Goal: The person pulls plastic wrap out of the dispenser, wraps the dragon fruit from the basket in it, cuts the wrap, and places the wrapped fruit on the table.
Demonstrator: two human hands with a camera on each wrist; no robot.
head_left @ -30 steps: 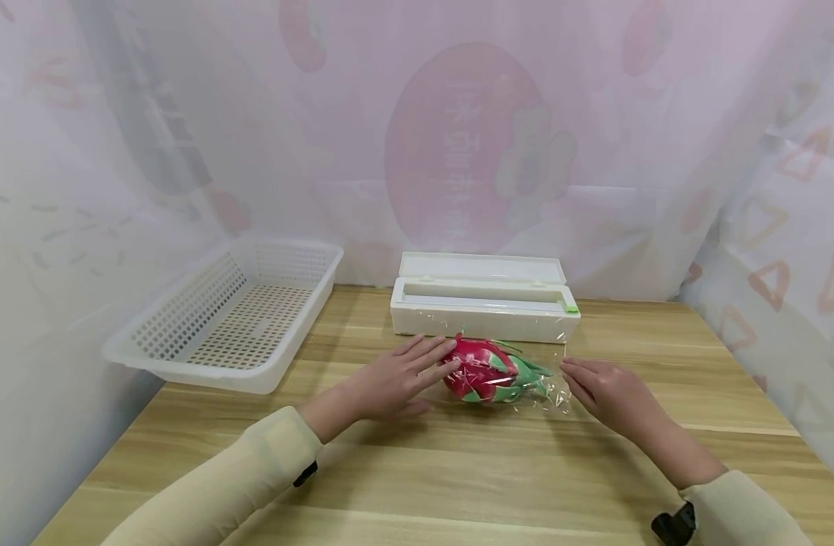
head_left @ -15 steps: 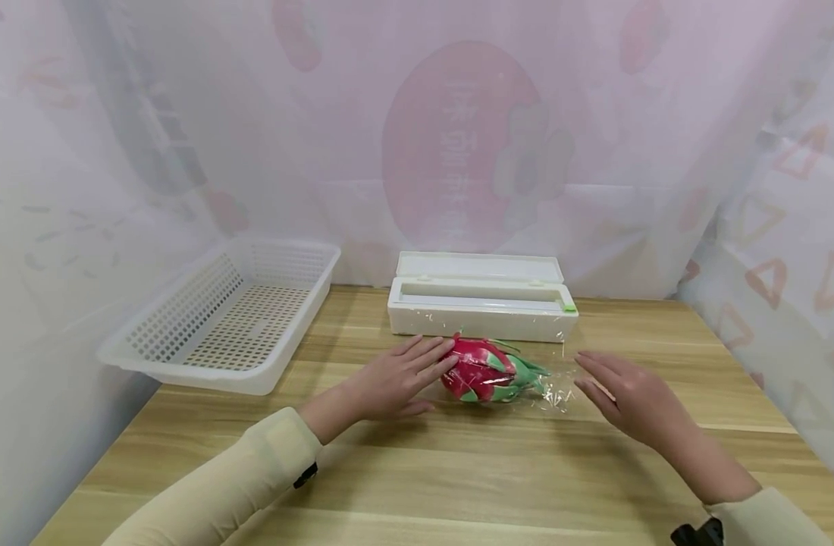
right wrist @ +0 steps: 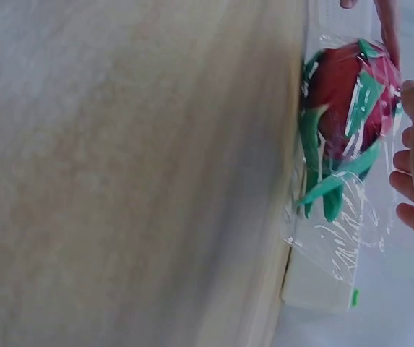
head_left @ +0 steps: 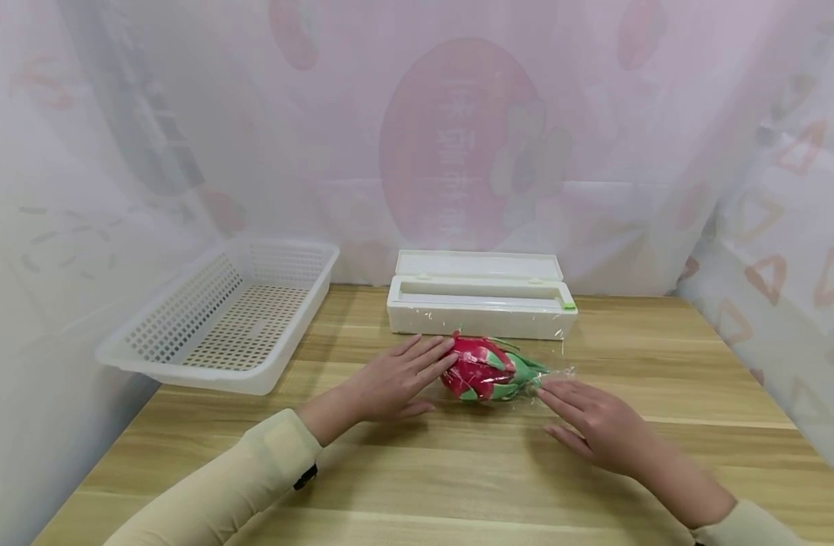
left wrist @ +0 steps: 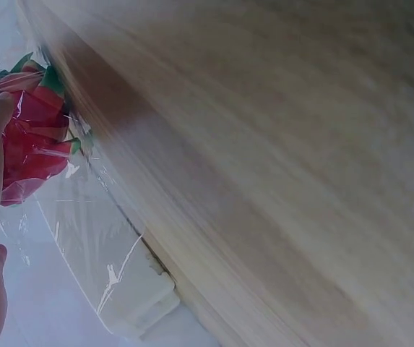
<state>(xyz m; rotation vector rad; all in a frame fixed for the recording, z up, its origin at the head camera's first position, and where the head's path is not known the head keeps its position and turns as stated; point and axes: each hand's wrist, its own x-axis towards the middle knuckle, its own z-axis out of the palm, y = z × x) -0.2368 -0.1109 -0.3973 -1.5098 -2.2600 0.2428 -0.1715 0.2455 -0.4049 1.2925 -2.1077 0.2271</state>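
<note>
A red dragon fruit (head_left: 477,370) with green leaf tips lies on its side on the table, its leafy end to the right. Clear cling film (right wrist: 337,249) covers it and sticks out loosely past the leaves. My left hand (head_left: 398,379) rests straight fingers on the fruit's rounded left end. At the leafy end, my right hand (head_left: 597,425) has its extended fingertips at the film, thumb held apart below. Behind the fruit is a white cling film dispenser (head_left: 481,321), its lid raised; film glints across its front.
A white perforated plastic basket (head_left: 290,330) stands at the left rear of the wooden table (head_left: 417,478). Printed fabric (head_left: 342,212) hangs behind the table and along both sides.
My right hand has let go of the film edge, drawn back to the right, then come in against the film at the leafy end. The left hand stays on the fruit.
</note>
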